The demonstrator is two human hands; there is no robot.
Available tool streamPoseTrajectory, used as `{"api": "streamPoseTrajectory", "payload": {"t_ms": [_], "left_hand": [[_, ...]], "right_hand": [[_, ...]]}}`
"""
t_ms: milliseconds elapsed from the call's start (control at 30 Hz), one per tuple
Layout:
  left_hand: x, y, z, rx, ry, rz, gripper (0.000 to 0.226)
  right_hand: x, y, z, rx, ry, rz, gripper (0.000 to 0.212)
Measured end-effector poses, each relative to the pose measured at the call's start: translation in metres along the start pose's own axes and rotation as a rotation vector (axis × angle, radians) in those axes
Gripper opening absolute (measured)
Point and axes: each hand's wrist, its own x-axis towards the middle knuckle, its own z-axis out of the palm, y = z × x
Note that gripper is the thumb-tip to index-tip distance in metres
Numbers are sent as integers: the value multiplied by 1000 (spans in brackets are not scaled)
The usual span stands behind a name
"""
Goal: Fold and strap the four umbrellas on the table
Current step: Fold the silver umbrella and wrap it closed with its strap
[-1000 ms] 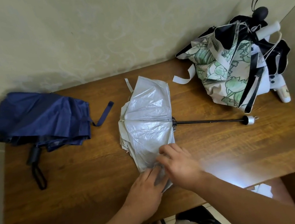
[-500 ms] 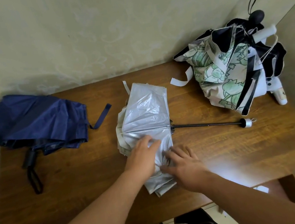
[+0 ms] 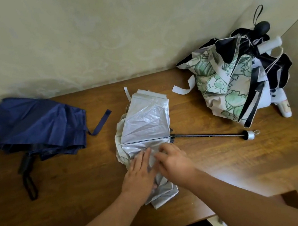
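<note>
Pressing down on the near half of the silver umbrella (image 3: 147, 131), which lies at the middle of the desk (image 3: 73, 186), the left hand (image 3: 138, 175) rests flat with its fingers straight on the crumpled canopy, while the right hand (image 3: 174, 161) sits just beside it with fingers bent onto the fabric; whether that grip pinches a fold or only pushes, I cannot tell, since the hands are blurred. The slick cloth could slide out from under the flat palm, and the pleats would then spring loose. Its black shaft (image 3: 207, 135) is drawn out toward the right, so rolling the canopy before the shaft is pushed in would likely leave a bundle its white strap (image 3: 126, 93), at the far edge, could not close around. That strap might also get buried under the folds. The navy umbrella (image 3: 36, 125) lies at the left, cut partly by the desk's edge, its handle (image 3: 27, 164) mostly hidden under cloth. At the far right the green-leaf umbrella (image 3: 222, 84) lies heaped over a black and white umbrella (image 3: 274, 64), and which handle belongs to which is hard to make out.
</note>
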Motion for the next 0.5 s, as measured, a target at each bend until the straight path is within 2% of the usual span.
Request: {"api": "streamPoseTrajectory", "payload": {"t_ms": [67,133,267,500], "left_hand": [[-2,1,2,10,40,4,97],[-5,0,12,-16,32,28,100],[-13,-3,19,-133,23,-33,100],[-3,3,-4,-74,-26,-143,115]], "right_hand": [[6,0,0,-47,-187,20,48],[7,4,-4,-164,-304,55,55],[4,8,-5,-214,-344,74,67],[8,11,-3,-216,-325,112,75]]}}
